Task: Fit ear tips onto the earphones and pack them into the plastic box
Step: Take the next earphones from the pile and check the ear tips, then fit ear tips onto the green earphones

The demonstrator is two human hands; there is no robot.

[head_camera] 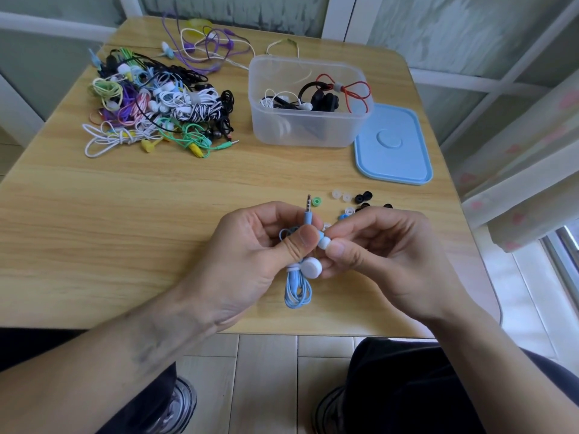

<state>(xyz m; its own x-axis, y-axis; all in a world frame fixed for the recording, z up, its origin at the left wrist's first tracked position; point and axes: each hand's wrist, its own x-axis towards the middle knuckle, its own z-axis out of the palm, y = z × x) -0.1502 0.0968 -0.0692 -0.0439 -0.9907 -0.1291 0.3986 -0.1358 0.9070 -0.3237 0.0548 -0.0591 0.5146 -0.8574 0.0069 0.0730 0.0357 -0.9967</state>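
Two bare hands meet above the near edge of a wooden table [125, 195]. The left hand [250, 245] is closed around a coiled light-blue earphone set [297, 289], thumb pressed across the bundle so the cable loops hang below and the audio plug [308, 205] sticks up out of the fist. That grip appears meant to steady the set while the other hand works. The right hand [385, 249] pinches a white ear tip [324, 243] between thumb and forefinger, against one earbud; whether it is fully seated cannot be told. The second earbud [312, 267], a white disc, pokes out just below.

Loose ear tips [357, 203], clear, black, green and blue, lie scattered just beyond the right hand, within easy reach for the next fitting. Farther back stands the clear plastic box [308, 133], open, with a few earphone sets already inside. Its blue lid [393, 145] lies flat beside it on the right, touching or nearly touching the box. A pile of tangled earphones [159, 104] in many colours sits at the back left, well apart from the box.

The middle of the table is bare, giving an open path from hands to box. The lid and the loose tips lie near the table's right edge, where a careless sweep could probably knock them off.
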